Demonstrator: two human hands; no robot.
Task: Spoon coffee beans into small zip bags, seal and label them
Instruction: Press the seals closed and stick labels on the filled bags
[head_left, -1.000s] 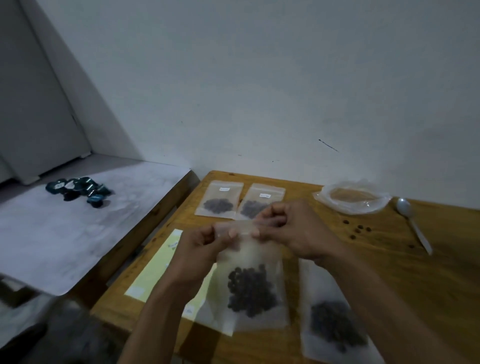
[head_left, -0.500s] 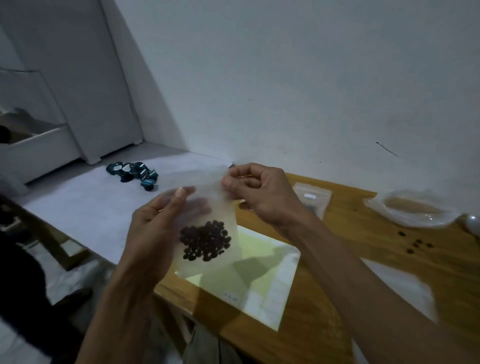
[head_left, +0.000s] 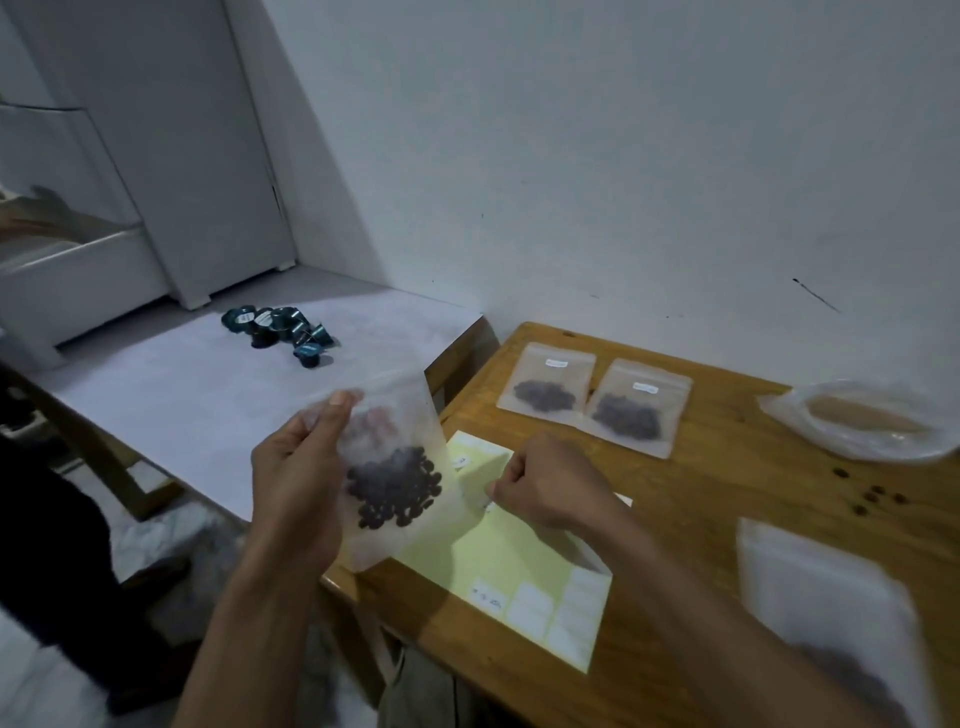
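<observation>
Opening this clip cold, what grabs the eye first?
The left hand holds up a frosted zip bag of dark coffee beans at centre. The right hand pinches at the yellow label sheet beside it. Two labelled bags lie flat near the wall.

Frosted, matt plastic zip bag (head_left: 402, 457); smooth varnished wood table (head_left: 727, 519); matt paper label sheet (head_left: 514, 561); glossy clear plastic bag (head_left: 862, 421); glossy teal capsules (head_left: 280, 330).
</observation>
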